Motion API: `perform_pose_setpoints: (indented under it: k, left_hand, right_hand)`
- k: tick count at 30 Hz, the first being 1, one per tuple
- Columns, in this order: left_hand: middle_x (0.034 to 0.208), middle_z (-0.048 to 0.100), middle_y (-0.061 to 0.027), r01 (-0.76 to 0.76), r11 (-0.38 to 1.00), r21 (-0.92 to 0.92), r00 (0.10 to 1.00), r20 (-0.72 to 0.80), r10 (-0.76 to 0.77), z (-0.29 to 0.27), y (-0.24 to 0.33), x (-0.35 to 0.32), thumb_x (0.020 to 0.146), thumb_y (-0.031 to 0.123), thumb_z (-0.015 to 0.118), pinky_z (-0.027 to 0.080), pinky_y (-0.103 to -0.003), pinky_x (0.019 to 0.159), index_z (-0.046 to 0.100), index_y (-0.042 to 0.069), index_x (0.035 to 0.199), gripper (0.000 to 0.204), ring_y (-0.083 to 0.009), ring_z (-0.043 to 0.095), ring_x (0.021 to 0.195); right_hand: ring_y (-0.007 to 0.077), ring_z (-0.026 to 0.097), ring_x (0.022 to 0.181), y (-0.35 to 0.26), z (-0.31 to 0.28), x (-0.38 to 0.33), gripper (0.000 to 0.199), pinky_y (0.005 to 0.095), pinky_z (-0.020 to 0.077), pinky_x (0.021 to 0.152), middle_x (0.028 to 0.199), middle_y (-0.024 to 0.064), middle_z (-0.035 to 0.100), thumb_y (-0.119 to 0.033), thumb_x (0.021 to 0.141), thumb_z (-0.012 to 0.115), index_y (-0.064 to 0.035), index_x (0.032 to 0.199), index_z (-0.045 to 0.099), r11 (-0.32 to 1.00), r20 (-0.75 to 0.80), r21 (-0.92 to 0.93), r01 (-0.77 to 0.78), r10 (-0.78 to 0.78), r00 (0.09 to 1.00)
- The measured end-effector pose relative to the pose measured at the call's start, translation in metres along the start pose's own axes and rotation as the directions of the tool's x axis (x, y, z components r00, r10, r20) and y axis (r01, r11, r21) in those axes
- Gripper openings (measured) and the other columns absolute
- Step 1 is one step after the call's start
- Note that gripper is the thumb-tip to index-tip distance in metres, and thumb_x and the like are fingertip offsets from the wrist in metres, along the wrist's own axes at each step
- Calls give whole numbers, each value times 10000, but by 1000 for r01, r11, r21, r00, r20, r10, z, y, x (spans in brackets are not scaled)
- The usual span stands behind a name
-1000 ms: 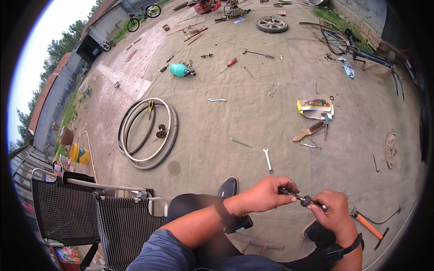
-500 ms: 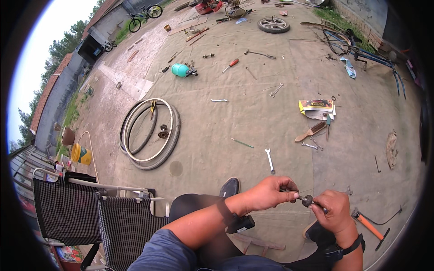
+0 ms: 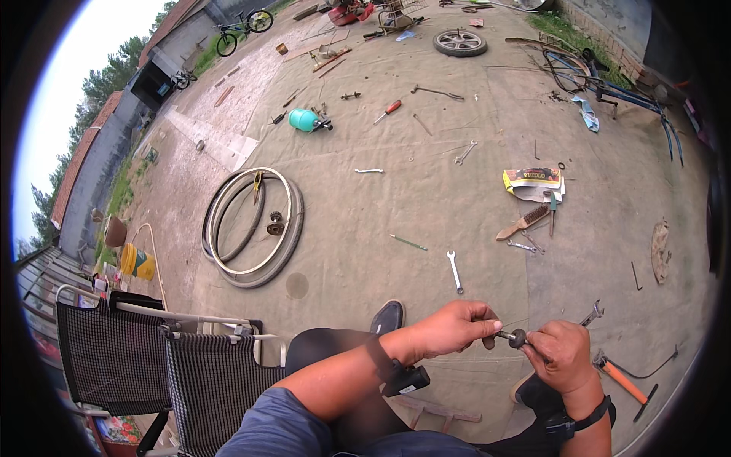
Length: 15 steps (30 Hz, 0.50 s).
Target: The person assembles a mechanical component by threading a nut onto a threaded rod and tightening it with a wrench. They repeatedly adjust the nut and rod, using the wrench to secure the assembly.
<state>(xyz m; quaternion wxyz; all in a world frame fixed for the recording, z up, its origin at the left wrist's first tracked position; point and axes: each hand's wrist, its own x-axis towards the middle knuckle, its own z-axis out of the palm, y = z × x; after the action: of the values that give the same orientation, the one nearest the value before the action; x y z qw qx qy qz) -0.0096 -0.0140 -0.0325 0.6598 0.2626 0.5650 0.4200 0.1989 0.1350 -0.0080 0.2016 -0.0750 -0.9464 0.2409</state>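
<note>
Hidden or unclear: the small metal part (image 3: 518,337) held between the two hands was mostly covered by fingers; only a dark round nut or cone on a thin threaded rod showed, and its ends could not be made out. The right forearm was cut off by the lower edge. The far yard bent away toward the rim, where a blue bicycle frame (image 3: 632,99) was partly lost in shadow.

Item held: short dark axle-like rod with a rounded collar at its middle, dull grey-black, lying roughly level, in front of the seated person's knees and well below the wrench (image 3: 454,271) on the ground.

Left hand (image 3: 451,329): closed, fingertips pinching the rod's left end.
Right hand (image 3: 565,352): closed around the rod's right end, thumb on top.

Surroundings, placed from the wrench: tyre and rim (image 3: 255,226) well to its left; wire brush (image 3: 523,222) to its upper right; hammer with orange handle (image 3: 620,377) to its lower right; mesh chair (image 3: 122,358) far lower left.
</note>
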Motion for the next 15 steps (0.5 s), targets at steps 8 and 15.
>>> perform_pose_setpoints:
  k: [8,15]
  left_hand:
    - [1006,696,-31,-501,812,300,863,94,497,4,-10,0,965,146,734,494,-275,737,659,-3,1128,233,-105,577,817]
    - [843,695,-58,72,975,-211,997,42,-64,-1,-2,3,1001,373,686,387,-242,498,660,25,1093,361,-73,490,571]
  right_hand:
    - [262,617,614,9,-12,-6,121,343,455,560,712,102,651,-69,733,813,-30,800,720,750,326,435,-498,384,864]
    - [298,592,591,6,-5,-4,199,397,446,523,689,68,588,-95,701,827,-80,850,695,997,18,30,-74,74,997]
